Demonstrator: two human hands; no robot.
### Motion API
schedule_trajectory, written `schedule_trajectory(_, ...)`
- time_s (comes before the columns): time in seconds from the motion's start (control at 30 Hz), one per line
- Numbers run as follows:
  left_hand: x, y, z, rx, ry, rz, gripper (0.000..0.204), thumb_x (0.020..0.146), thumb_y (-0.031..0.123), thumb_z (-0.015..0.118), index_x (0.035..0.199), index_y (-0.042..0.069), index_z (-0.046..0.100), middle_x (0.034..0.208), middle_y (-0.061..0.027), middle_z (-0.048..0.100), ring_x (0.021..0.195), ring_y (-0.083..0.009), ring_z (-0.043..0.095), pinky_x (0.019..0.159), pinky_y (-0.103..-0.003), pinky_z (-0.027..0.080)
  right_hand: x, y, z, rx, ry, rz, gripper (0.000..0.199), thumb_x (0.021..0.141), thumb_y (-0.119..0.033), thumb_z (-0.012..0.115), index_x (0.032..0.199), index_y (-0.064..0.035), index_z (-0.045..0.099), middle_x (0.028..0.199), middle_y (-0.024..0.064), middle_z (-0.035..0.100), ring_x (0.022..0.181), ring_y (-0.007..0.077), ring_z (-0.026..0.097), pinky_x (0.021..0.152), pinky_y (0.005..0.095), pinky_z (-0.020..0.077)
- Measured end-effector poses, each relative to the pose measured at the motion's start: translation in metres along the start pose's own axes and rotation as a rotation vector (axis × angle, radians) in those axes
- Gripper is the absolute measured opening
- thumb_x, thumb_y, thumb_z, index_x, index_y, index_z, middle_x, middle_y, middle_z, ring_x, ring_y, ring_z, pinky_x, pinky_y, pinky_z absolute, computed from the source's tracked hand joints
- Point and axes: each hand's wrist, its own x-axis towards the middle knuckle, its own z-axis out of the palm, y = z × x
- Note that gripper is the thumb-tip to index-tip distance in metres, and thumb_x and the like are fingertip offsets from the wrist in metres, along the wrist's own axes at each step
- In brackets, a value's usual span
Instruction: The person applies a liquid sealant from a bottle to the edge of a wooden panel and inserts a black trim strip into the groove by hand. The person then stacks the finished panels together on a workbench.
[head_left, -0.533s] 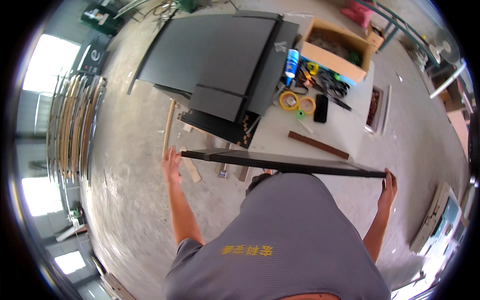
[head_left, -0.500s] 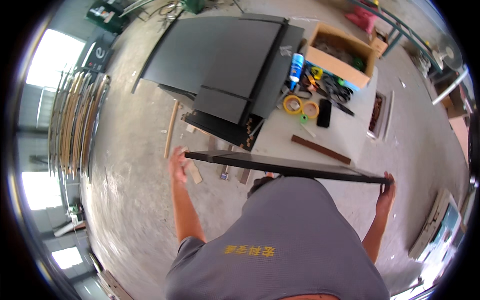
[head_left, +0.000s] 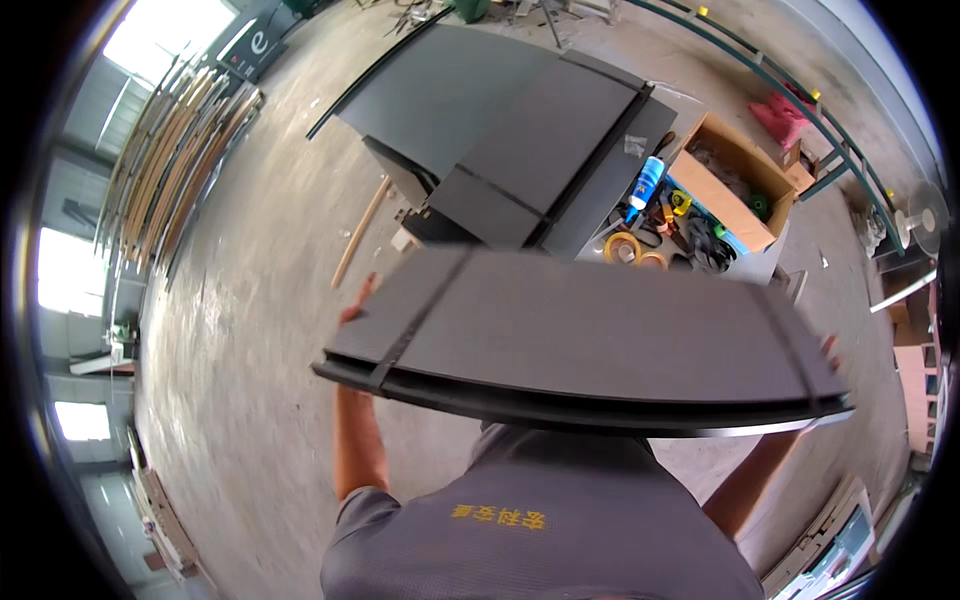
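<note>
A long dark grey panel point(head_left: 600, 325) is held up in front of my body, tilted so that its broad face shows. Two narrow dark bands cross that face, one near each end, and its near edge looks grooved and black. My left hand point(head_left: 358, 298) grips the left end, with fingers showing past the edge and the palm hidden behind. At the other end, my right hand point(head_left: 830, 350) holds on, mostly covered by the panel. Beyond it, a stack of similar dark grey panels point(head_left: 450, 100) lies on a work surface.
Right of the stack are a cardboard box point(head_left: 730, 185), a blue spray can point(head_left: 646, 184), yellow tape rolls point(head_left: 622, 248) and tangled tools. A wooden strip point(head_left: 360, 232) lies on the floor. Long boards point(head_left: 185, 150) lean at the left; a green metal rail point(head_left: 770, 75) stands far right.
The panel has turned from nearly edge-on to showing its broad face and now hides part of the table. Both hands have kept their hold at its ends. The view has shifted.
</note>
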Motion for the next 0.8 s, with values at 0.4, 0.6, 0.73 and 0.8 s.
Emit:
schedule_trajectory(0.4, -0.105, -0.01, -0.024, 0.392, 0.364, 0.234, 0.039, 0.096, 0.026, 0.068, 0.123, 0.0, 0.057, 0.104, -0.0102, 0.07, 0.086, -0.0192, 0.071, 0.074, -0.035, 0.06, 0.154, 0.148, 0.222, -0.069, -0.044, 0.34, 0.048, 0.103, -0.043, 0.04, 0.126, -0.0104, 0.066, 0.146, 0.012, 0.05, 0.138, 0.0303, 0.038, 0.114, 0.052, 0.0293)
schedule_trajectory(0.6, -0.075, -0.016, -0.1, 0.374, 0.388, 0.026, 0.06, 0.088, 0.03, 0.077, 0.132, -0.001, 0.051, 0.109, -0.0136, 0.069, 0.088, -0.0203, 0.071, 0.074, -0.035, 0.061, 0.08, 0.176, 0.254, -0.169, -0.036, 0.376, 0.047, 0.103, -0.043, 0.041, 0.126, -0.0098, 0.065, 0.143, 0.0117, 0.052, 0.134, 0.0299, 0.041, 0.111, 0.051, 0.0318)
schedule_trajectory(0.73, -0.023, 0.011, -0.142, 0.333, 0.185, -0.098, 0.056, 0.09, 0.025, 0.072, 0.135, -0.001, 0.05, 0.111, -0.0119, 0.068, 0.088, -0.0187, 0.07, 0.074, -0.033, 0.06, 0.014, 0.184, 0.306, -0.291, 0.005, 0.302, 0.047, 0.103, -0.043, 0.041, 0.126, -0.0094, 0.065, 0.141, 0.0114, 0.052, 0.131, 0.0296, 0.043, 0.108, 0.0504, 0.0336)
schedule_trajectory(0.8, -0.006, 0.015, -0.183, 0.281, 0.111, -0.125, 0.056, 0.09, 0.025, 0.072, 0.134, -0.002, 0.05, 0.111, -0.0117, 0.068, 0.087, -0.0183, 0.07, 0.073, -0.033, 0.059, -0.021, 0.201, 0.345, -0.369, 0.027, 0.28, 0.047, 0.103, -0.043, 0.041, 0.125, -0.0093, 0.065, 0.14, 0.0113, 0.053, 0.13, 0.0295, 0.044, 0.107, 0.0501, 0.0344)
